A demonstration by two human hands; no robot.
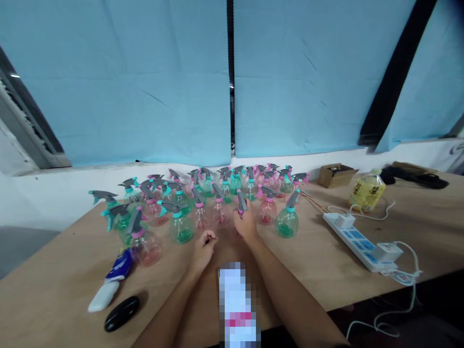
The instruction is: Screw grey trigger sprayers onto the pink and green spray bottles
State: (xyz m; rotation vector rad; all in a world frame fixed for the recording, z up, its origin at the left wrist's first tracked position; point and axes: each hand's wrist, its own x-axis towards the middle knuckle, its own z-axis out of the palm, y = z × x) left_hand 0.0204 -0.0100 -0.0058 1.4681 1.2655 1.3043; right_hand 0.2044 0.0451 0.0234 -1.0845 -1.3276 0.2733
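Note:
Several clear round spray bottles stand in a cluster on the wooden table (65,270), some pink and some green, with grey trigger heads. My right hand (245,221) is wrapped round a spray bottle whose grey and pink trigger head (241,202) shows above the fingers; its body is mostly hidden. My left hand (205,244) rests just in front of the row, fingers curled in, with nothing visible in it. Nearest to that hand are a pink spray bottle (200,217) and a green spray bottle (181,228).
A phone-like device (235,295), pixelated, lies between my forearms. At left are a blue and white packet (119,265) and a black oval case (122,313). To the right sit a power strip (357,241) with chargers, a yellow drink bottle (367,191) and a cardboard box (335,176).

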